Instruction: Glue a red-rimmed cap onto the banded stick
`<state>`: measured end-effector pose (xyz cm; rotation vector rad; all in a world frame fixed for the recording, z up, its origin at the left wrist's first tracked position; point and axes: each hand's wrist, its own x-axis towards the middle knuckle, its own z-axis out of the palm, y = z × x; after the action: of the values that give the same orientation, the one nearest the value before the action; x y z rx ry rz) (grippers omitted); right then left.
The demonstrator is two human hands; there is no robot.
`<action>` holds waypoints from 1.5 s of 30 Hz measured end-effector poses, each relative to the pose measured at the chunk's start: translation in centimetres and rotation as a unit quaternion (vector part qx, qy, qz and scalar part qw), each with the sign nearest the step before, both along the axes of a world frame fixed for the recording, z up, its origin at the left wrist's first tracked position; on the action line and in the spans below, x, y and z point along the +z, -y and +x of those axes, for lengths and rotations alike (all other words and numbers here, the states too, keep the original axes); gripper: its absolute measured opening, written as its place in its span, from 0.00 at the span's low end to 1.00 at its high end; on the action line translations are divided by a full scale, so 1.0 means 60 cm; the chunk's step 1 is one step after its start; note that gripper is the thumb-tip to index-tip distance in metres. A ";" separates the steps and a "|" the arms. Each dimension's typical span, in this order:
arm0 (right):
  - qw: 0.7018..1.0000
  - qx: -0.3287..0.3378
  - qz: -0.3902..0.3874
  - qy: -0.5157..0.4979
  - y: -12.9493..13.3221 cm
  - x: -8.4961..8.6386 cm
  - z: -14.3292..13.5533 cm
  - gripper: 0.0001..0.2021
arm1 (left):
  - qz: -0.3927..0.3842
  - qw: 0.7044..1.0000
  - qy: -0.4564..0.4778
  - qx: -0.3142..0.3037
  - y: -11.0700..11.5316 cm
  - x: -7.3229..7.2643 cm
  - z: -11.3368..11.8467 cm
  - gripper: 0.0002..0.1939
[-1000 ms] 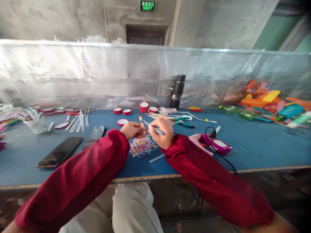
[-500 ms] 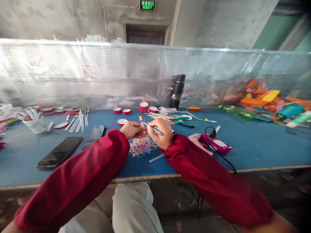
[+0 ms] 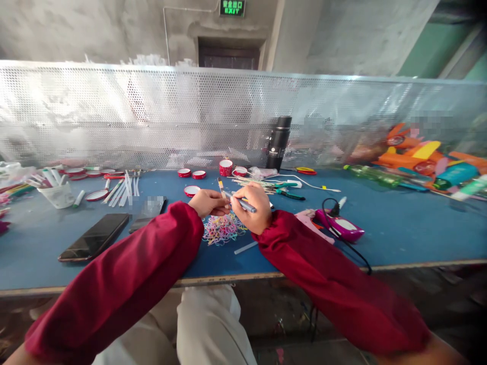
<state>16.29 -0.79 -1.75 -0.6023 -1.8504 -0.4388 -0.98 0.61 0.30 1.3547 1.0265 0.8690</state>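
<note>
My left hand (image 3: 209,202) is closed, pinching a thin light-coloured stick (image 3: 221,185) with a yellow band and a dark tip that points up and away. A grey marker pen (image 3: 248,205) is gripped in my right hand (image 3: 254,205), its front end close against the stick. The exact spot where they meet is hidden by my fingers. Just below both hands lies a loose heap of coloured rubber bands (image 3: 222,230). A short translucent glue stick (image 3: 245,248) rests on the blue table near my right wrist.
Two dark phones (image 3: 95,238) lie left of my forearm. A cup of markers (image 3: 57,195), white sticks (image 3: 122,190) and red tape rolls (image 3: 192,190) sit farther back. Green-handled pliers (image 3: 289,194), a black bottle (image 3: 279,143) and a purple device with a cable (image 3: 344,229) are to the right.
The view has shifted very slightly. Both hands keep the same hold, and nothing on the table has visibly moved.
</note>
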 end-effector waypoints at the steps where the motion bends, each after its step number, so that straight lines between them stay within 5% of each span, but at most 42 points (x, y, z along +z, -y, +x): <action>1: 1.000 0.002 -0.003 0.006 0.000 0.000 0.000 0.05 | 0.000 1.000 0.001 0.000 0.000 0.000 0.000 0.11; 45: 1.000 -0.007 -0.010 -0.005 -0.003 -0.006 -0.002 0.05 | -0.004 1.000 0.013 0.003 0.000 0.001 -0.001 0.11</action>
<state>16.18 -0.62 -2.09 -0.6309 -1.8440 -0.4265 -1.04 0.63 0.35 1.3312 1.0135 0.8845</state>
